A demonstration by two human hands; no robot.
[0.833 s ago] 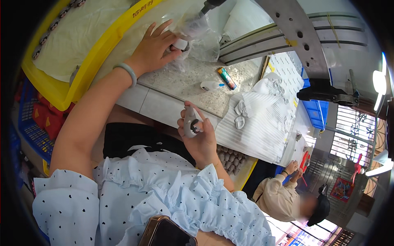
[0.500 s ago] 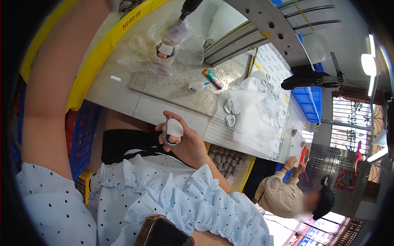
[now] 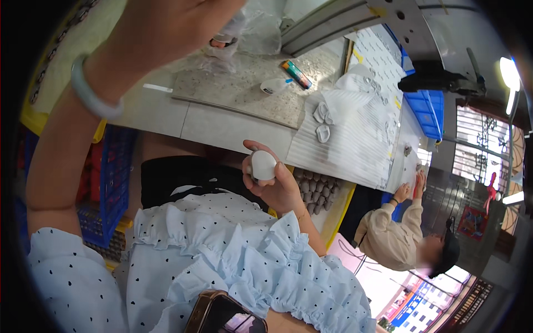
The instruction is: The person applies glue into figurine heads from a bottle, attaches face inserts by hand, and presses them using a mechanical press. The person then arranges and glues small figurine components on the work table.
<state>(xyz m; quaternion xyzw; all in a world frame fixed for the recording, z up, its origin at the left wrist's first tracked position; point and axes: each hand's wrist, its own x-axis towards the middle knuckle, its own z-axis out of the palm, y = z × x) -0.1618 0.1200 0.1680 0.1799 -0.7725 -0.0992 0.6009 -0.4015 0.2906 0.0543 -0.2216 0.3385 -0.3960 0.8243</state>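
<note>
My right hand (image 3: 277, 188) is closed round a small grey-and-white figure (image 3: 264, 166), held above my lap in front of the table edge. The figure's smooth, domed white part faces up, and fingers cover much of the rest. My left hand (image 3: 177, 25), with a pale bangle on its wrist, reaches over the table at the top left. Its fingers run past the upper edge, so their grip is hidden. Close beside it, a similar small figure (image 3: 221, 43) sits partly hidden in clear plastic film (image 3: 261, 28) on the stone-patterned board (image 3: 239, 91).
A green-and-orange tube (image 3: 297, 74) and a small white bottle (image 3: 275, 85) lie on the board. White parts (image 3: 323, 133) rest on foam sheeting (image 3: 344, 155). A metal frame (image 3: 327, 28) crosses above. Grey pieces fill a crate (image 3: 316, 191) below. Another person (image 3: 394, 227) works at the right.
My left hand has come down into view over the film-wrapped figure. My right hand has shifted slightly right and turned its figure, so the white part shows more. The view has shifted somewhat.
</note>
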